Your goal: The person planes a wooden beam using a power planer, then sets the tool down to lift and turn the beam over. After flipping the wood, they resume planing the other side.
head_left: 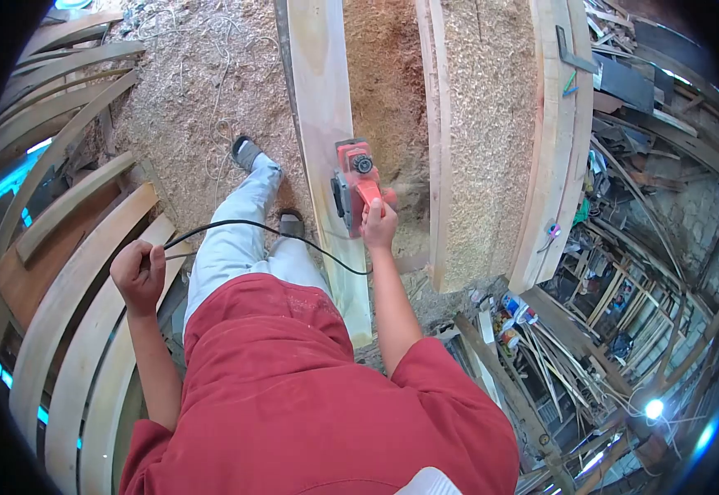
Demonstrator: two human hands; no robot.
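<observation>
A red electric planer rests on a long pale wooden plank. My right hand is wrapped round the planer's rear handle. Off to the left, my left hand is closed on a black power cord. From that hand the cord arcs across my legs toward the planer's rear, near my right wrist. The planer's sole is hidden against the wood.
Wood shavings cover the floor. More boards lie to the right, with a metal square on a thick beam. Curved timbers stand at left. Scrap wood is piled at lower right.
</observation>
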